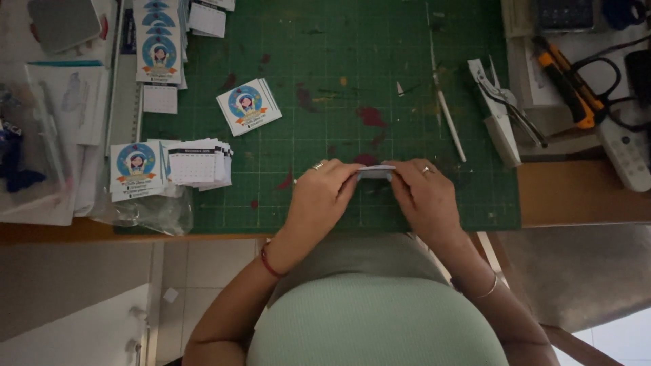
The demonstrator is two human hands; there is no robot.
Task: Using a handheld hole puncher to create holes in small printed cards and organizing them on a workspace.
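Right now your left hand (324, 192) and right hand (422, 193) are both closed, pinching opposite ends of a small card stack (376, 172), low on the green cutting mat (339, 68), near its front edge. Keep edges flush, squeeze evenly, thumbs underneath. Stack looks thin, flat, pale paper; mat is gridded, paint-stained. Printed round-logo cards (249, 106) lie up-left of the stack.

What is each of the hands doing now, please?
Left hand: closed on the small stack of cards.
Right hand: closed on the same stack.
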